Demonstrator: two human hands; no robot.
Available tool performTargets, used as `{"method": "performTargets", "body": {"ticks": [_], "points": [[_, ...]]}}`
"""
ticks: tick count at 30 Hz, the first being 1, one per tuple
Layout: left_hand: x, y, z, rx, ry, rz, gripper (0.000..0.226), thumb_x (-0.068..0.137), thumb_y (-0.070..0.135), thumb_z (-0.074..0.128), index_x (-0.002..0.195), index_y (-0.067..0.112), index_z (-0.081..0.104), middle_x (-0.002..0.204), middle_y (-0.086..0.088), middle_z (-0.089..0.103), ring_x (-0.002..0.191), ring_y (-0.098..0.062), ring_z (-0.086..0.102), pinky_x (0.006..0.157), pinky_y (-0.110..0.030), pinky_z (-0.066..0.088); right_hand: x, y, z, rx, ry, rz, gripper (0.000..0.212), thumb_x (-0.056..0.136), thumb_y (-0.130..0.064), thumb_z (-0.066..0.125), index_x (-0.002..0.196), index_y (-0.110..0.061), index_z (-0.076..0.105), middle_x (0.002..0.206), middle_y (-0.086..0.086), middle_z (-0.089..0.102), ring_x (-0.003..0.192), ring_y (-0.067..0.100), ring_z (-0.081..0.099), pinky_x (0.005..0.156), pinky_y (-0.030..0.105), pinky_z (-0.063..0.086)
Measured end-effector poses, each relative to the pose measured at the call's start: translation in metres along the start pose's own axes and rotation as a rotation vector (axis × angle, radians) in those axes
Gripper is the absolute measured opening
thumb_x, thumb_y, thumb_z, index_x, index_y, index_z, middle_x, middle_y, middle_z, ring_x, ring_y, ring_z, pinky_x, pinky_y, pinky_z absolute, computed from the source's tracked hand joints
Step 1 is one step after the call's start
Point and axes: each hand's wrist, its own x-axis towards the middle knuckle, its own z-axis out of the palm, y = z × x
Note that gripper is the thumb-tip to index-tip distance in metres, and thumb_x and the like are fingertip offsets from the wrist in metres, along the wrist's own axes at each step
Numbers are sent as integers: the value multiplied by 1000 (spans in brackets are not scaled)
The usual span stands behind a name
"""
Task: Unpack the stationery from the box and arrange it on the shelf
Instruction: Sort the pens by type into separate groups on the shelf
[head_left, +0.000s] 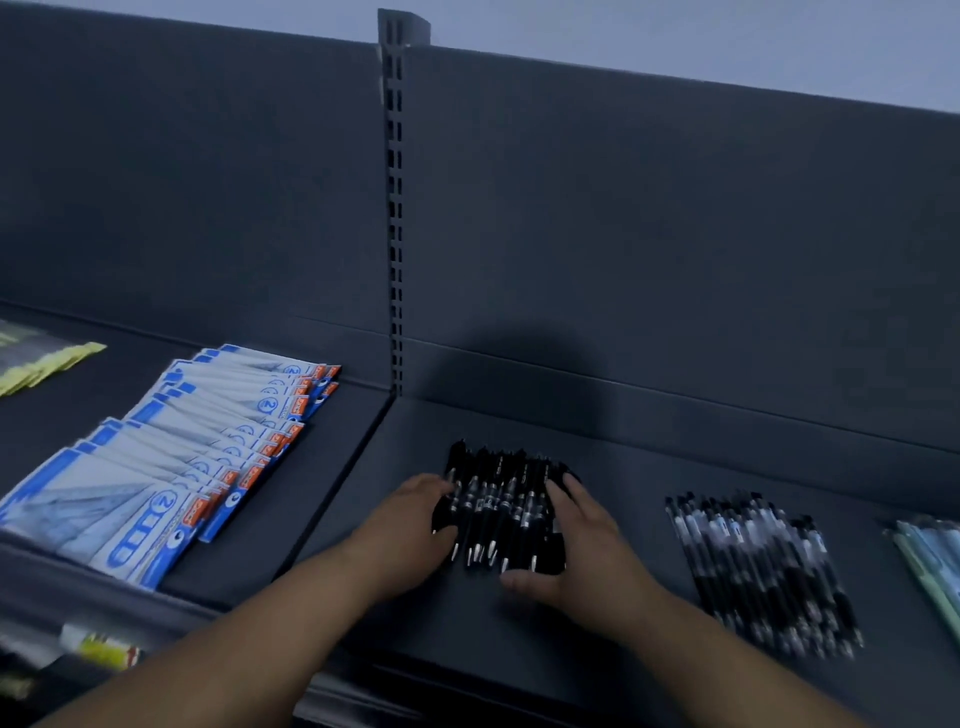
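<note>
A pile of black pens (498, 506) lies on a dark grey shelf (613, 457), near its back panel (649, 234) and just right of a slotted post (396, 208) that divides the shelf into two bays. The pens lie side by side, roughly parallel, silver tips pointing toward the viewer, with pale label bands across their barrels. The left hand (413, 525) cups the pile's left side, its fingers curled over the outer pens and its thumb against them. The right hand (584, 540) presses on the right side with fingers laid fairly straight over the pens and the thumb stretched out in front of the tips. Print on the pens is too blurred to read, and the pens under the fingers are hidden. To the right, apart from the pile, lies a second pile of pens (763, 571), dark with clear barrels; a strip of bare shelf separates the two. At the far right, pale pens (930, 561) are cut off by the frame edge. In the left bay, blue and white packets (171, 457) overlap in rows, and yellow packets (44, 364) are cut off at the left edge. Bare shelf runs from the hands to the front edge. Below it, bottom left, a lower shelf (31, 613) holds blurred items.
</note>
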Motion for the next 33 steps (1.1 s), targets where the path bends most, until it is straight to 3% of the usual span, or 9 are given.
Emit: {"method": "performTargets", "body": {"ticks": [5,10,14,19,24,28,33], "points": [[-32,20,6,11,151,-131,50,90,27,58,138,19,45,141,-1,46,128,-13,44,102,-11,25,-5,12,-3,-2,-29,-135,90,82,-55,65,152,-30,16,160,-9,3,146,15,11,117,27,20],[-79,38,17,77,278,-311,57,92,33,56,143,18,37,150,0,31,136,-16,34,109,-16,20,-11,24,-5,-22,-7,-230,75,88,-51,59,150,-29,23,158,-4,16,143,18,20,116,31,24],[-134,38,29,140,383,-445,55,90,35,58,141,20,42,149,0,31,131,-19,40,110,-21,22,-28,7,4,-51,56,-354,65,92,-47,53,148,-25,29,156,-3,22,143,17,19,117,32,21],[-219,15,29,213,500,-599,55,89,39,58,140,22,45,152,-1,30,138,-20,32,114,-28,24,-61,-53,32,-57,88,-618,61,86,-41,64,140,-20,45,146,1,38,135,22,35,110,37,31],[-318,-23,38,207,448,-784,63,86,45,61,141,21,43,150,-2,31,135,-21,37,112,-29,30,-106,-107,91,-52,-76,-751,59,81,-41,65,135,-20,50,135,0,48,122,26,48,102,37,41],[-419,-65,45,171,394,-972,61,85,48,58,139,24,43,147,0,35,130,-22,41,107,-28,34,-144,-152,155,-196,-298,-743,65,86,-48,59,143,-27,37,143,-7,39,130,18,41,106,29,36],[-548,-116,45,127,359,-1176,62,90,45,53,144,26,32,153,-1,26,134,-21,36,108,-30,33,-194,-226,240,-349,-496,-764,71,85,-50,58,146,-22,33,144,1,40,131,20,42,108,29,35]]}}
